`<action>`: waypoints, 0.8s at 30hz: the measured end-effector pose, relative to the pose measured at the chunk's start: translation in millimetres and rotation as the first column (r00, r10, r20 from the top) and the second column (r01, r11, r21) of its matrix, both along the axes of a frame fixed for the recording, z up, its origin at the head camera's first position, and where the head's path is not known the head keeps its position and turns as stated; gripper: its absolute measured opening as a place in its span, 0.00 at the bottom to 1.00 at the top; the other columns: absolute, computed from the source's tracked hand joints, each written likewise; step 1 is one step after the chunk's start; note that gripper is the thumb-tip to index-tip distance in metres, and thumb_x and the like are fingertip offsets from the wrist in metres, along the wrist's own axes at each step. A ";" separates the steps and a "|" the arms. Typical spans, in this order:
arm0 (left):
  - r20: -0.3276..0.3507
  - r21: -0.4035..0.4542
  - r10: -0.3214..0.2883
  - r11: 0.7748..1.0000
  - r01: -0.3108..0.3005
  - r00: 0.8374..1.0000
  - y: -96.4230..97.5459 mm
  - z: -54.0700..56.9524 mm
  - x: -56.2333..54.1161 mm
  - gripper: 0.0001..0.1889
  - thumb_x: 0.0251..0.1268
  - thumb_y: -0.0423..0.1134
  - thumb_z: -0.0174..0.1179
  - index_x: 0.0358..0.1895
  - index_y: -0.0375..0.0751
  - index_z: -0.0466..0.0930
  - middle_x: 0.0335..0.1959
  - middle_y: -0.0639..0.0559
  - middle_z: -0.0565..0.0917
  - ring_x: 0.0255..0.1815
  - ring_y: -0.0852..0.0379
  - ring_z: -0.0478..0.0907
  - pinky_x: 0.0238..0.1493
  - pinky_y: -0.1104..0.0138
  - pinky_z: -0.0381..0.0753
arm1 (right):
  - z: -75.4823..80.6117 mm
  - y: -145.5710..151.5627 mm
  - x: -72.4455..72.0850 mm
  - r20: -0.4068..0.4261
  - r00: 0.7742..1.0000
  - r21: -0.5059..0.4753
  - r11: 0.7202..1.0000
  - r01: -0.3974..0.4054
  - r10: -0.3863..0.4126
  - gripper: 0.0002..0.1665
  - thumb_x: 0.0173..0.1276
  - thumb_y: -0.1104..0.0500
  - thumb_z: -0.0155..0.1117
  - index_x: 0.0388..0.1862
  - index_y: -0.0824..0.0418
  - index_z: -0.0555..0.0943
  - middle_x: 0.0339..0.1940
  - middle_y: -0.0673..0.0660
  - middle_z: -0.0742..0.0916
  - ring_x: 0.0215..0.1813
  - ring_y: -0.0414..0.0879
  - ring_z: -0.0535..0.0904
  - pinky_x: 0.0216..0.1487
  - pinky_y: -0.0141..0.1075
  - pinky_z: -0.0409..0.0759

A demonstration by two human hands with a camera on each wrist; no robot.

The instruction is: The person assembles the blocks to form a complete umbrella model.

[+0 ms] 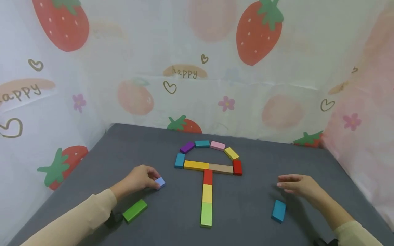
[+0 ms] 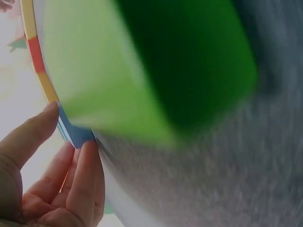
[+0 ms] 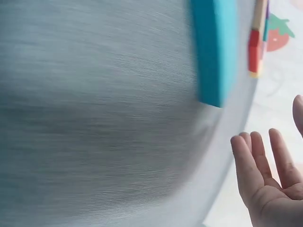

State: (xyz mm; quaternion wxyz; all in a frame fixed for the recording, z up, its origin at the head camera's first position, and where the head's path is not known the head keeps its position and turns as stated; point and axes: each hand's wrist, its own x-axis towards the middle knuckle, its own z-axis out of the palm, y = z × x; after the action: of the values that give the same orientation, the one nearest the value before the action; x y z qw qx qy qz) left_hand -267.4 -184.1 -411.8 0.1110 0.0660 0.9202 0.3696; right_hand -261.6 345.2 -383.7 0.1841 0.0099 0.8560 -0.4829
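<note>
My left hand (image 1: 140,181) pinches a light blue-violet block (image 1: 160,182) between thumb and fingertips, low over the grey tabletop. In the left wrist view that block (image 2: 75,130) sits between the thumb and fingers. A green block (image 1: 135,211) lies just below the left wrist and looms large in the left wrist view. My right hand (image 1: 303,187) hovers with fingers extended and holds nothing. Beneath it lies a blue block (image 1: 278,211). In the middle, several coloured blocks form an umbrella-like outline: an arch over a yellow block (image 1: 196,165) and a tan block (image 1: 221,168), with a vertical stem below.
The arch holds a purple block (image 1: 187,147), a pink block (image 1: 218,145) and a red block (image 1: 237,167), among others. The stem ends in a light green block (image 1: 206,215) near the front. A strawberry-print cloth (image 1: 215,95) hangs around the grey table (image 1: 147,143).
</note>
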 end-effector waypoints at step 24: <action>0.063 -0.020 -0.015 1.000 0.017 0.998 35.0 1.0 27.4 0.14 0.51 0.35 0.75 0.44 0.42 0.88 0.41 0.52 0.88 0.41 0.57 0.81 0.43 0.62 0.83 | -17.3 -21.4 35.7 0.019 0.999 0.179 0.983 -0.041 0.038 0.33 0.58 0.53 0.77 0.58 0.71 0.80 0.55 0.66 0.86 0.54 0.51 0.83 0.52 0.45 0.83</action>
State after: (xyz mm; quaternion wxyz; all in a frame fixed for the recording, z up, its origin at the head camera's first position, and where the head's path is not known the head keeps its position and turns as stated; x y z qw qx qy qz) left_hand -240.0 -149.1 -410.8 0.1434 0.0606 0.9194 0.3613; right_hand -225.9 323.8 -401.1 0.1987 0.0131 0.8946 -0.4001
